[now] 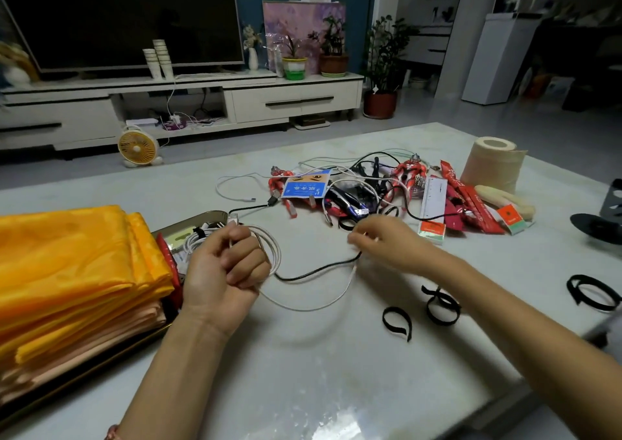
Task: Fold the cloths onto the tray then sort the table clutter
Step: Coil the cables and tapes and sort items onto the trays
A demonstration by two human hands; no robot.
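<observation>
The folded cloths (67, 264) lie stacked on the tray (117, 355) at the left of the surface (303, 372), so the person is now sorting the clutter pile (353, 190). The left hand (225, 264) is curled round several loops of a white cable (336, 300). The right hand (380, 241) seems to pinch the same cable further along, but its fingertips are blurred.

A black cable (316, 271) runs beside the white one up to the right hand. If both are pulled together, the black one may be wound into the coil or may drag the pile. A loose grip may let the loops spring open.

The tray is mostly hidden under the cloths. The metal box (202, 219) of coiled cables is partly behind the left hand. The far end of the black cable is lost in the pile.
</observation>
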